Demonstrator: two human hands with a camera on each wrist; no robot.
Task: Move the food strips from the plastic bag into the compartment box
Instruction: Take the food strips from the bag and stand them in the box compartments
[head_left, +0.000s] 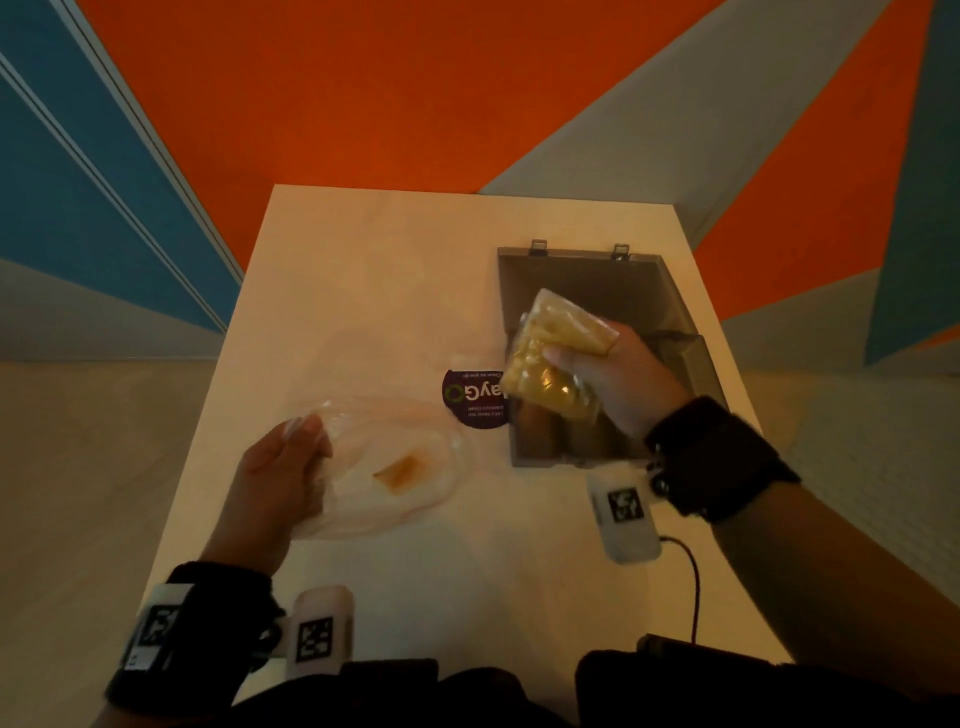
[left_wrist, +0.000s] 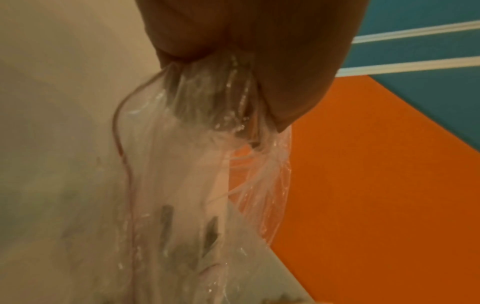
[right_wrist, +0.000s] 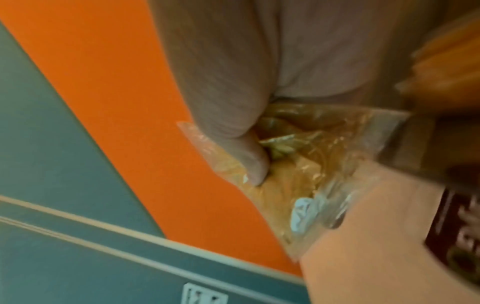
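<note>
Over the compartment box, the right hand gripped a small clear packet of yellow food strips, thumb on the near face and fingers wrapped behind it. The right wrist view showed the same clasp, the thumb pressing into the crinkled film of the packet. The packet hung above the box's near compartments, tilted, and I could not tell whether it touched the rim. The grey box sat on the right side of the white table with its lid thrown back toward the far edge.

On the near left, the left hand clenched 1 gathered edge of the large clear plastic bag, and the left wrist view confirmed the bunched film pinched in the fingers. The bag lay slack on the table, well apart from the box, with 1 small orange-brown piece visible inside. A round purple sticker lay between bag and box.

Judging by this, the work was well advanced: brownish contents already sat in the box's near compartments, though too dim to name. The packet in hand remained to be set down, and the 1 piece in the bag remained to be fetched.
</note>
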